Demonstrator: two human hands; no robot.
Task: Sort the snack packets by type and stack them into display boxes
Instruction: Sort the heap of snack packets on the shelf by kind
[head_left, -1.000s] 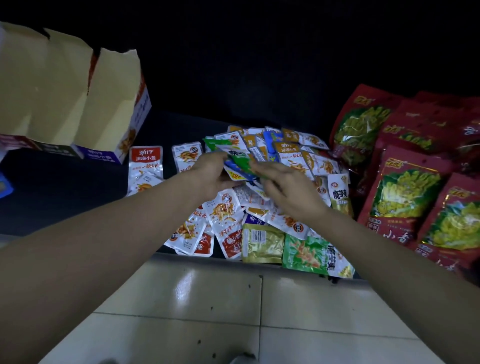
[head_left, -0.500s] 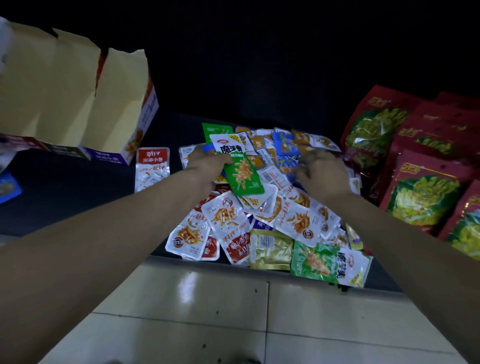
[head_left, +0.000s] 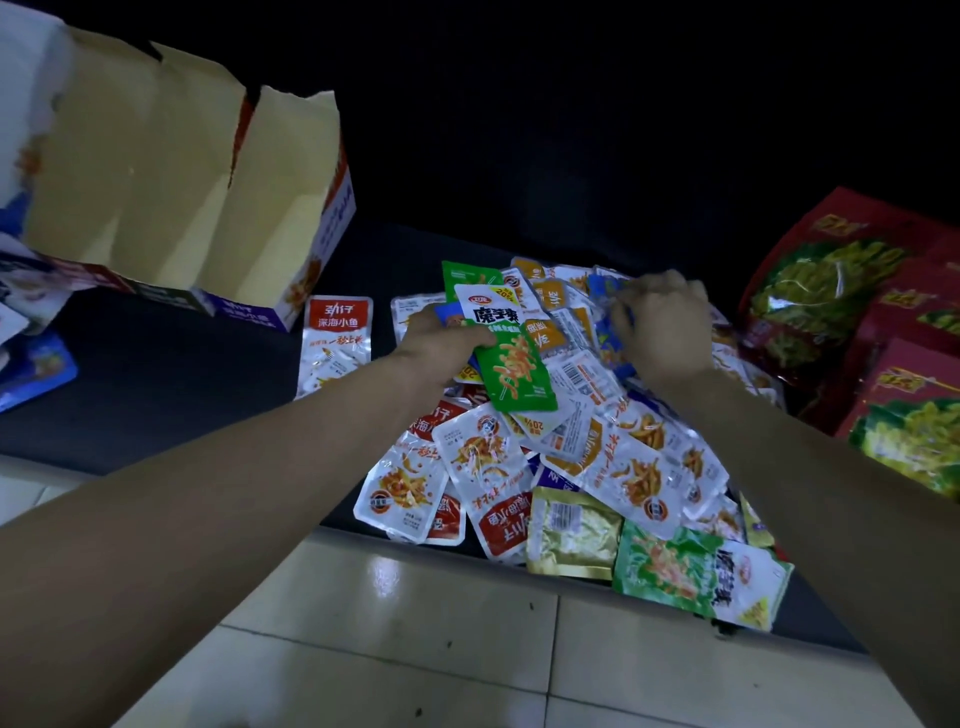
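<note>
**Left grip on green packets, right grip in the pile**

Left grip (head_left: 441, 343): bare hand, thumb laid across the front of a green-and-white foil snack packet with orange strips printed on it (head_left: 511, 358), pinching it. The packet sits raised over the middle of the pile, tilted, its lower end pointing toward the camera. A second green foil packet (head_left: 467, 275) sticks out behind it in the same hold, fanned slightly.

Right grip (head_left: 662, 322): bare hand, back up, fingers curled down at a blue foil packet (head_left: 610, 338) on the far side of the pile. Can't tell whether it is actually pinching or just touching it.

Heap of small mixed foil snack packets (head_left: 519, 467): on the dark surface (head_left: 156, 389), mostly white-and-orange and red-and-white ones, overlapping at all angles. At the near edge, a gold foil packet (head_left: 571, 535) lies just beside a green-and-white packet (head_left: 696, 571) that overhangs the surface edge.

One red-and-white foil packet (head_left: 337, 338) lies flat, apart from the heap to its left, near the box.

Open cardboard display box with torn upright flaps and printed red and purple sides (head_left: 208, 171): far left on the surface, plain tan inside facing the camera.

Large red bags with yellow-green print (head_left: 831, 291): stacked at the right, next to the heap.

Pale tiled floor (head_left: 415, 623) below the near edge.
</note>
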